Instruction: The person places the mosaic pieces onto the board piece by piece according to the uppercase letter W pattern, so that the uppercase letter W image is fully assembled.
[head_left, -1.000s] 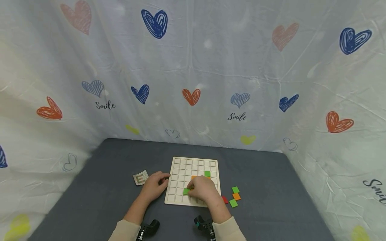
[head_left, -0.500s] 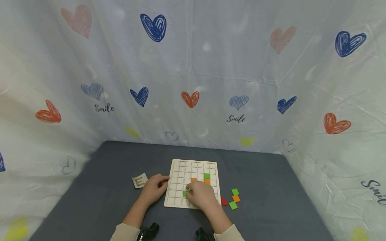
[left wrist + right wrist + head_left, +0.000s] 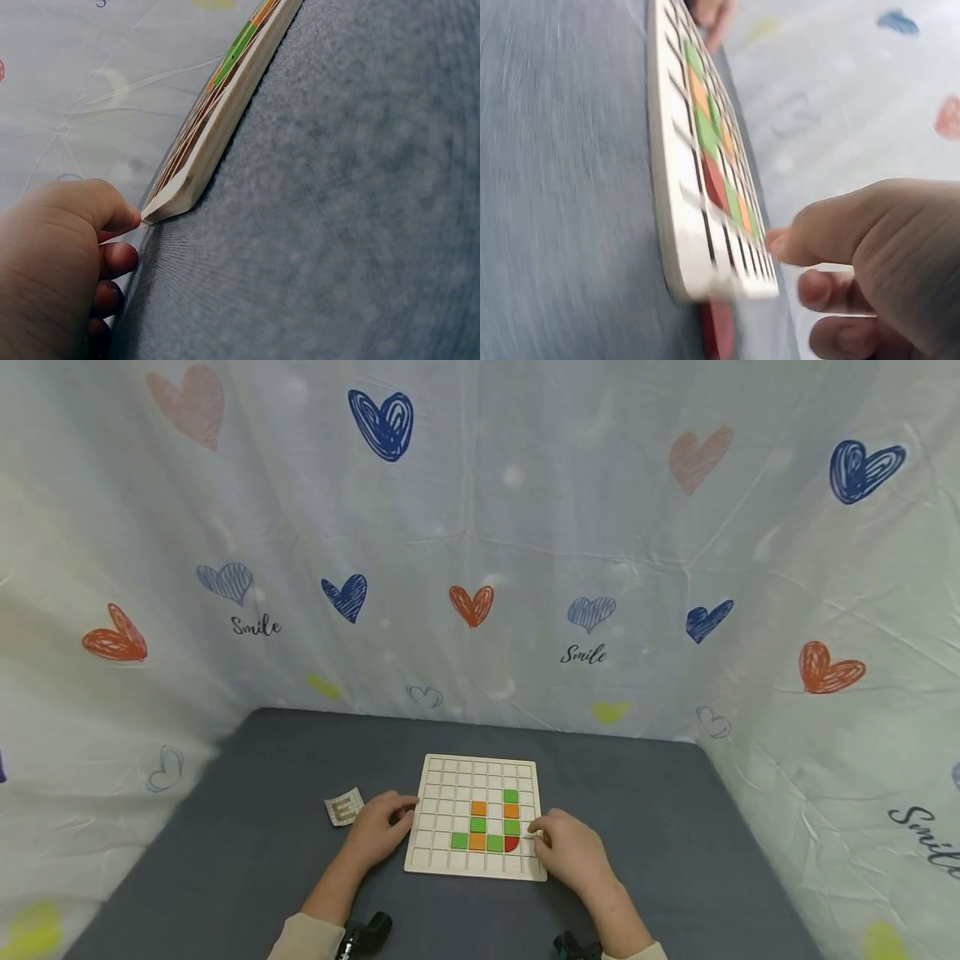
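Right hand (image 3: 573,853): shifted from over the middle of the grid board (image 3: 450,782) to its right edge, fingers bent, released; red piece (image 3: 718,330) lies beside that edge. Left hand (image 3: 379,827): fingertips touching left edge, relaxed, ungrasping; patterned card (image 3: 344,807) just beyond. Board: flat on dark table (image 3: 645,785), near-square, sides running away from the person, slightly skewed; coloured tiles (image 3: 477,825) in cells.

Hearts (image 3: 472,606) Flank Dark Counter (image 3: 697,860)

A pale, creased curtain (image 3: 517,510) hangs behind the counter and along both sides, printed with red, blue, pink and yellow hearts. Black script (image 3: 582,654) reading "Smile" sits above the counter's far edge and to its right; warmer light tints the curtain at its left.
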A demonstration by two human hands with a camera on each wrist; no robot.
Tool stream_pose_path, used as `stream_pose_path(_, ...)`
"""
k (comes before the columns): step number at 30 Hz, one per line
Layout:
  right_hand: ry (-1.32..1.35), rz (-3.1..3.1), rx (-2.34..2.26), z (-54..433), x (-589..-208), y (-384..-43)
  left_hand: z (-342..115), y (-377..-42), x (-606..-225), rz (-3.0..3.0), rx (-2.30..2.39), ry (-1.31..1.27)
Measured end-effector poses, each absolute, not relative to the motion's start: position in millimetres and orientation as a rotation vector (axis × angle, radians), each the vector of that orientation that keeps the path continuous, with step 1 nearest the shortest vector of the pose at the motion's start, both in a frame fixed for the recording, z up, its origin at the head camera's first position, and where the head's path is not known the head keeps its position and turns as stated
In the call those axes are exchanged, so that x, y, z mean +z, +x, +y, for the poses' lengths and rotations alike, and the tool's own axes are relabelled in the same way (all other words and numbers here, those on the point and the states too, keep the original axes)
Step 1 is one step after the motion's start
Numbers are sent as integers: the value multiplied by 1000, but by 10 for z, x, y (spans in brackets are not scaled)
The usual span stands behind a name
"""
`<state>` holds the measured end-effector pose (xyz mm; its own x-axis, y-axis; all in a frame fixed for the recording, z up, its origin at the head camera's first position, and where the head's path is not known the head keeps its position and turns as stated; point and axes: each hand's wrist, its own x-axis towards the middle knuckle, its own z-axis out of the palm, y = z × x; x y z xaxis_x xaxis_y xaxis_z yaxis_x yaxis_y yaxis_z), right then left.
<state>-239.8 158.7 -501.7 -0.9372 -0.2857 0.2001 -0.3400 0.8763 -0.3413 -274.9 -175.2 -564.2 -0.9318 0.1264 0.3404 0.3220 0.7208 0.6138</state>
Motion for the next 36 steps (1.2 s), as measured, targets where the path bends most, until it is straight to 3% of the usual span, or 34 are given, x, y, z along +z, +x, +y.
stream_pose_path(12, 348, -3060, 583, 2163, -4971, -2329, -1735, -2745, -5630, -2650, -1031, -344)
stream_pose_path(36, 245, -3131, 460, 2223, -5043, -2259, -1730, -2728, -5589, -2661, -1035, -348)
